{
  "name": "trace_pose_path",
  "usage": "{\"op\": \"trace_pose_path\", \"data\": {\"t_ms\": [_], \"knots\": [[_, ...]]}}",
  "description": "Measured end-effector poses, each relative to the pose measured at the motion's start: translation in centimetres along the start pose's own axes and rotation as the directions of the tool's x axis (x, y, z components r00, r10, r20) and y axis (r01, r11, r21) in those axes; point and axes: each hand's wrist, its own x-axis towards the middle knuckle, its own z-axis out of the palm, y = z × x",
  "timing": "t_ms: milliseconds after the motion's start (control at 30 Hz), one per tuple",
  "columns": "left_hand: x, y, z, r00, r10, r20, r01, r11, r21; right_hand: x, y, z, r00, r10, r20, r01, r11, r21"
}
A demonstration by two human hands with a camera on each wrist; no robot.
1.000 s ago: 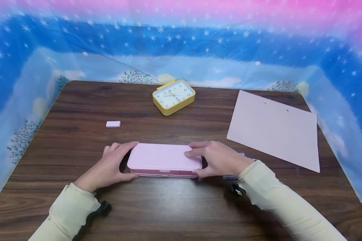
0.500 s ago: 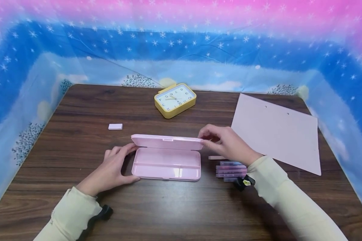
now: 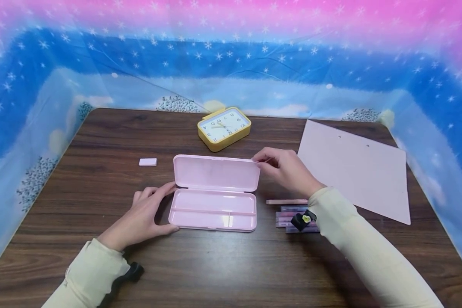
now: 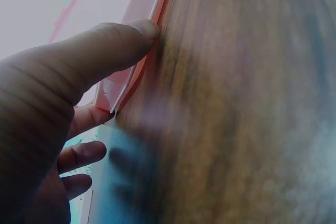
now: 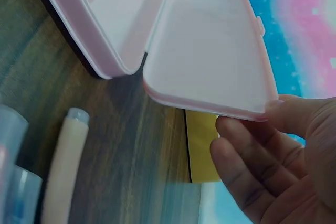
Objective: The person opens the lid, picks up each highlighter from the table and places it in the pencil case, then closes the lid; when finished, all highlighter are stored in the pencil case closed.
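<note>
A pink pencil case (image 3: 202, 200) lies in the middle of the table with its lid (image 3: 216, 173) raised on the hinge. Inside are bare compartments split by a long divider and a short one. At the case's left end, my left hand (image 3: 140, 217) holds the base between thumb and index finger; the left wrist view shows the thumb (image 4: 113, 51) on the front edge. My right hand (image 3: 286, 170) pinches the lid's right corner. In the right wrist view, thumb and fingers meet at the lid corner, with the other fingers (image 5: 241, 166) behind it.
Several pens (image 3: 282, 219) and a pale pink stick-like pen (image 3: 281, 202) lie right of the case, partly under my right wrist. A white eraser (image 3: 148, 162) is at left. A yellow clock (image 3: 224, 128) stands behind; a pink clipboard-like board (image 3: 356, 173) lies at right.
The case was closed a second ago, with both hands at its ends. My right hand has lifted the lid up and back. The left hand has stayed at the left end.
</note>
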Motion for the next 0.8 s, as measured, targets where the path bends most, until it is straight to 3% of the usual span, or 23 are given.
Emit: {"op": "trace_pose_path", "data": {"t_ms": [433,633,800], "knots": [[0.0,0.1,-0.2,1.0,0.009,0.018,-0.009,1.0,0.022,0.8,1.0,-0.1,0.997,0.052,0.052,-0.051,0.998,-0.026],[0.0,0.1,-0.2,1.0,0.006,0.029,-0.007,1.0,0.022,0.0,0.9,-0.5,0.991,0.104,0.08,-0.101,0.994,-0.038],[0.0,0.2,-0.3,0.999,0.004,0.032,-0.004,1.0,0.02,-1.5,1.2,-2.2,0.983,0.16,0.093,-0.155,0.986,-0.059]]}}
